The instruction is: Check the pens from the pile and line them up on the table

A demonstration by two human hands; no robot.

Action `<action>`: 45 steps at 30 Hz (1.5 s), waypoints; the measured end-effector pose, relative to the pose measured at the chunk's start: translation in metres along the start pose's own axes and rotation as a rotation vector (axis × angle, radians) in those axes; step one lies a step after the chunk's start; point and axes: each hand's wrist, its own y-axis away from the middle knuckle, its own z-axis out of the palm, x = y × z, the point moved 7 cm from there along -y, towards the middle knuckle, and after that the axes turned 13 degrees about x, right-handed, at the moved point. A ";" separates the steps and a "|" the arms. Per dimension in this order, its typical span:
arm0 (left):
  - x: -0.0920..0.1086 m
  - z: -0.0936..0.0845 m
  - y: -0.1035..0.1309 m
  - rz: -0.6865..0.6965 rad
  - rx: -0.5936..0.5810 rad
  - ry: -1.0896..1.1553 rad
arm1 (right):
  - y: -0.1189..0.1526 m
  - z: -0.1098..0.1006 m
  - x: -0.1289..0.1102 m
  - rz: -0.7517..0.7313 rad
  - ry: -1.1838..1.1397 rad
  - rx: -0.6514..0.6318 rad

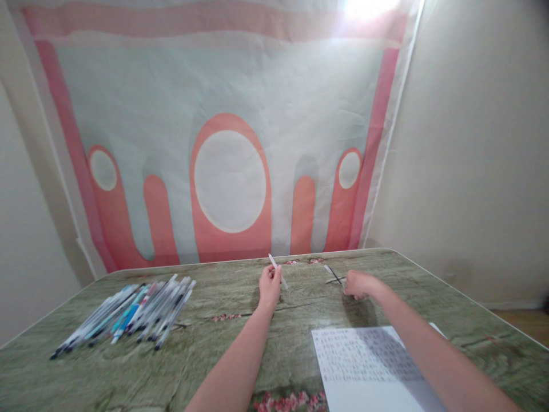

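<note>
My left hand (270, 284) is closed around a whitish pen barrel (273, 261), which tilts up and to the left over the far middle of the table. To its right, my right hand (357, 284) has its fingers pinched on a thin pen refill (334, 275), dark along its length with a pale far end. The two hands are apart, and the parts they hold do not touch. My right fingertips are partly hidden by the hand itself.
Several pens (141, 309) lie in a loose pile at the left. A sheet of handwritten paper (355, 389) lies under my right forearm. The table (223, 349) has a wood-and-blossom pattern; behind its far edge hangs a printed cloth (231, 177).
</note>
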 end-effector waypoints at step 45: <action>0.017 0.042 0.051 0.047 -0.382 -0.152 | -0.005 -0.007 0.001 0.062 -0.156 0.577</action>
